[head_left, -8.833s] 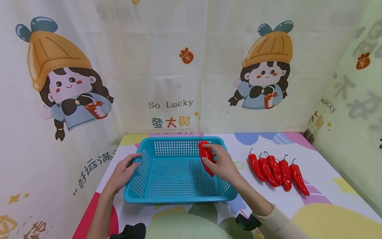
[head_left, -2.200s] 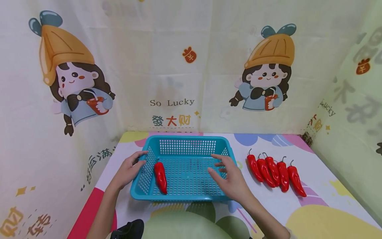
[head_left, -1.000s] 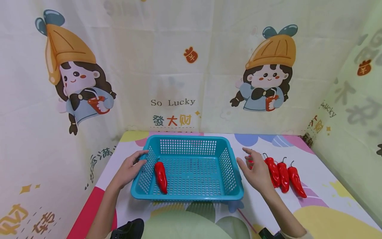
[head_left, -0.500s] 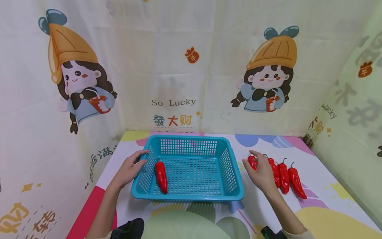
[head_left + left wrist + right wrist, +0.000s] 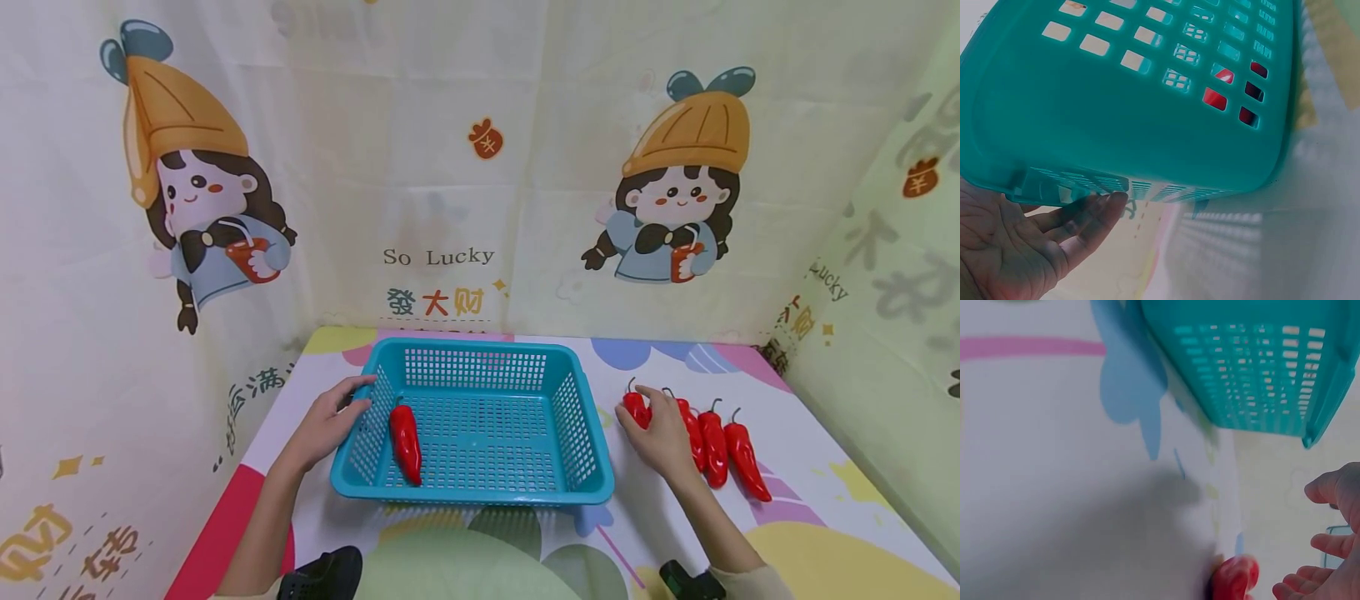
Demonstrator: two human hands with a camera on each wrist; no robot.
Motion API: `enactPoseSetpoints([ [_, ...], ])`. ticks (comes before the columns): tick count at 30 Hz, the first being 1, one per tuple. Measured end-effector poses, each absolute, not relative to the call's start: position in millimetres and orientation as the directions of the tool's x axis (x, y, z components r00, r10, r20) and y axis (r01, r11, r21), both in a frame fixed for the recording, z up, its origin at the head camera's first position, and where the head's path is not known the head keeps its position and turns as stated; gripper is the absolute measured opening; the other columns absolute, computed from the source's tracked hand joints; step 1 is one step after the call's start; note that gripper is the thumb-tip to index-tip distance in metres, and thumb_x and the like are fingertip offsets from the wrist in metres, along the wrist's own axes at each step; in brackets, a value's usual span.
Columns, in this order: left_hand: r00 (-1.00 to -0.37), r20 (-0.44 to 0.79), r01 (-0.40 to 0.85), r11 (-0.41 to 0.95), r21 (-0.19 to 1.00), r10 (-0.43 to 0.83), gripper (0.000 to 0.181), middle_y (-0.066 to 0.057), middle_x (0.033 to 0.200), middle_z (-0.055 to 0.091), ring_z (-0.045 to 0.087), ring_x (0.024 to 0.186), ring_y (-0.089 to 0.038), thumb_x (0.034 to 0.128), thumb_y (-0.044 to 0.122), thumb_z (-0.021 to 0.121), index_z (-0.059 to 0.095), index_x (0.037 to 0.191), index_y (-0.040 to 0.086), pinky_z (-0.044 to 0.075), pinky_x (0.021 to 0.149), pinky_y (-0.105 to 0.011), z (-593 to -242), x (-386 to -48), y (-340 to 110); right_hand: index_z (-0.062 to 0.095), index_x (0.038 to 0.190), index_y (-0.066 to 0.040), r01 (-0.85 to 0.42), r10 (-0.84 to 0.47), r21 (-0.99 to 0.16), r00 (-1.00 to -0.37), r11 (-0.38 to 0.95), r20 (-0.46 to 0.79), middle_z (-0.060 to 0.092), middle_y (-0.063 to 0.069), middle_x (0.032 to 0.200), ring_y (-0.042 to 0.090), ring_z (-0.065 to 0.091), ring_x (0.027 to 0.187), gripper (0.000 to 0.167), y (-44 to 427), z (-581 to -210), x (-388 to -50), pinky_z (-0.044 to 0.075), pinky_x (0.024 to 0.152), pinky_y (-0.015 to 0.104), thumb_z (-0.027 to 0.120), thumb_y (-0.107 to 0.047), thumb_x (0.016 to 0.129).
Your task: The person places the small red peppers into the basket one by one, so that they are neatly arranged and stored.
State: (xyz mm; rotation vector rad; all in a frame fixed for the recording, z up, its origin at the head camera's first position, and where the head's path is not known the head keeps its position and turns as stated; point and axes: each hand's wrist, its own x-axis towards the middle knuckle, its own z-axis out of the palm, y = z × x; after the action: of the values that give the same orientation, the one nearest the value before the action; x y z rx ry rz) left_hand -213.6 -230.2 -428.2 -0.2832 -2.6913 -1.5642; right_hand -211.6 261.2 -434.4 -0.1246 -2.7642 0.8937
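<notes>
My left hand [image 5: 327, 421] rests against the left rim of a blue plastic basket [image 5: 474, 497]. In the left wrist view, its fingers [image 5: 1100, 219] lie fairly straight along the basket's outer wall. A red chili pepper [image 5: 406, 446] lies inside, near the basket's left end. To the right of the basket, my right hand [image 5: 662, 429] hovers around the leftmost pepper [image 5: 635, 407] of a row, thumb on one side and fingers on the other, partly covering it. The right wrist view shows the thumb and fingers spread, apart from the red pepper [image 5: 1235, 578].
More red chili peppers, such as the rightmost one [image 5: 744, 458], lie side by side on the patterned tabletop [image 5: 817, 417] right of my right hand. A printed cloth [image 5: 555, 208] hangs behind and at the sides of the table.
The pepper earlier held in my right hand now lies in the basket. That hand has moved right, out of the basket, and lowered toward the row's left end. My left hand stays at the rim.
</notes>
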Motion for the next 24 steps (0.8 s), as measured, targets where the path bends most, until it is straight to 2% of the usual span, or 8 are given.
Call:
enactPoseSetpoints([
  [10, -0.982, 0.106, 0.168, 0.486, 0.858, 0.153, 0.053, -0.026, 0.154, 0.043, 0.044, 0.137, -0.048, 0.1027, 0.016, 0.058, 0.044, 0.152, 0.003, 0.055, 0.098, -0.055, -427.5, -213.9, -230.0, 0.042, 0.146, 0.008, 0.016, 0.129, -0.576, -0.979, 0.817, 0.156, 0.047, 0.033, 0.143, 0.051, 0.046, 0.128, 0.070, 270.8, -443.9, -220.6, 0.052, 0.095, 0.066, 0.073, -0.021, 0.091],
  [24, -0.984, 0.103, 0.161, 0.486, 0.859, 0.144, 0.054, -0.025, 0.154, 0.043, 0.045, 0.137, -0.048, 0.1013, 0.016, 0.060, 0.044, 0.152, 0.005, 0.057, 0.094, -0.053, -428.0, -214.3, -229.6, 0.039, 0.147, 0.009, 0.062, 0.133, -0.600, -0.988, 0.797, 0.074, 0.049, 0.033, 0.139, 0.051, 0.049, 0.123, 0.076, 272.9, -456.5, -229.7, 0.058, 0.089, 0.058, 0.076, -0.024, 0.089],
])
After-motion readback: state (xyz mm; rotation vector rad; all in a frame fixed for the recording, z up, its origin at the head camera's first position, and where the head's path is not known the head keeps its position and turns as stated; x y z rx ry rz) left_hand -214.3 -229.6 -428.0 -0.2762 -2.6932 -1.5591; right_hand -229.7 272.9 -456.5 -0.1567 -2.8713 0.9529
